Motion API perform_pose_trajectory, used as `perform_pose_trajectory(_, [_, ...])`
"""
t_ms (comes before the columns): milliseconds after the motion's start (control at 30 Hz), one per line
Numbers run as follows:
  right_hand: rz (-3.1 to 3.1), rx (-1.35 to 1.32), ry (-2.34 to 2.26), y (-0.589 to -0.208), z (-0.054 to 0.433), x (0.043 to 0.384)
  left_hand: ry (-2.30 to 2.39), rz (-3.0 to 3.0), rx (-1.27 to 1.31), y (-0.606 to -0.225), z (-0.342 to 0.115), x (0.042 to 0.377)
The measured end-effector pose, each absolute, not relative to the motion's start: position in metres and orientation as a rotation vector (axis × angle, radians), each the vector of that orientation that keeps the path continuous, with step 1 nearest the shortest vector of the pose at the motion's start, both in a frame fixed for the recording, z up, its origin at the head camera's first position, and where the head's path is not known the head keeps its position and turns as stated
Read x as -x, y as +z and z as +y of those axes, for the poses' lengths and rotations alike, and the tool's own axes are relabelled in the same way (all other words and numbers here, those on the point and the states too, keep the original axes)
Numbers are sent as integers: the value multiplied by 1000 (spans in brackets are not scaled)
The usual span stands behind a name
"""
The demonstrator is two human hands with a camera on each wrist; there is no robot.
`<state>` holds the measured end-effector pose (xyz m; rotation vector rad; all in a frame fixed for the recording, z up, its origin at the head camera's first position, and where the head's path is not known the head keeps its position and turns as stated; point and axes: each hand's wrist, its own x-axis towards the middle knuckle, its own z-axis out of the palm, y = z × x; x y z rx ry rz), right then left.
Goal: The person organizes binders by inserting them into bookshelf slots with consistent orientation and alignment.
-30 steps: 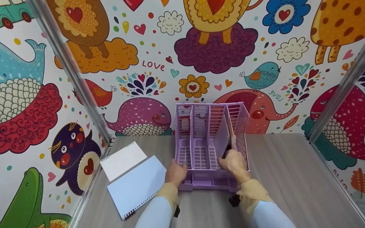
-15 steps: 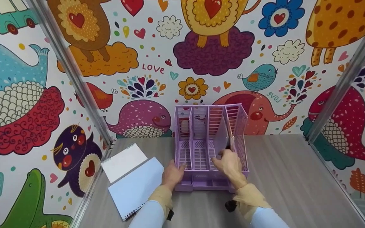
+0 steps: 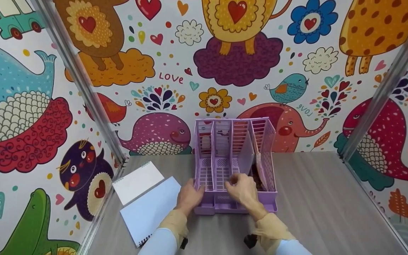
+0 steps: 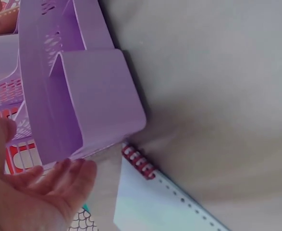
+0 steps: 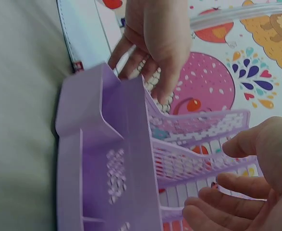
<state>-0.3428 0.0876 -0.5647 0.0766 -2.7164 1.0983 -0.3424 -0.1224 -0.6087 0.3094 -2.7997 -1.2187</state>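
A purple slotted file organizer (image 3: 204, 209) stands on the table, with small trays along its front. My left hand (image 3: 189, 197) holds its front left corner; in the left wrist view the fingers (image 4: 73, 180) lie along the outer side and the thumb is over the edge. My right hand (image 3: 243, 192) hovers over the front of the middle compartments, fingers loosely bent and nothing between them, as the right wrist view shows. A pale thin notebook (image 3: 248, 154) leans upright in the third compartment. A brown-edged book (image 3: 259, 159) stands in the rightmost slot.
A light blue spiral notebook (image 3: 151, 209) and a smaller white spiral pad (image 3: 138, 182) lie left of the organizer, near my left forearm. A cartoon-printed wall (image 3: 161, 132) stands directly behind the organizer, and metal posts (image 3: 83, 85) mark the enclosure's corners.
My right hand has drawn back and left, out of the right-hand compartments. The pale notebook and the brown-edged book stay standing there. My left hand has shifted slightly left along the organizer's corner.
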Motion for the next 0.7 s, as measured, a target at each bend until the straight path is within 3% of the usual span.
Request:
perform_pose_trajectory(333, [-2605,-231,1286,-576,63,326,-998,-2820,-81,-614,-144,323])
perform_pose_trajectory(600, [-2489,-326,1451,-663,52,359,-792,-2833,-41,-631,-166,311])
perform_pose_trajectory(700, [-2516,-286,1575,-656,46,351,-765,-2832,-33,-633,-171,310])
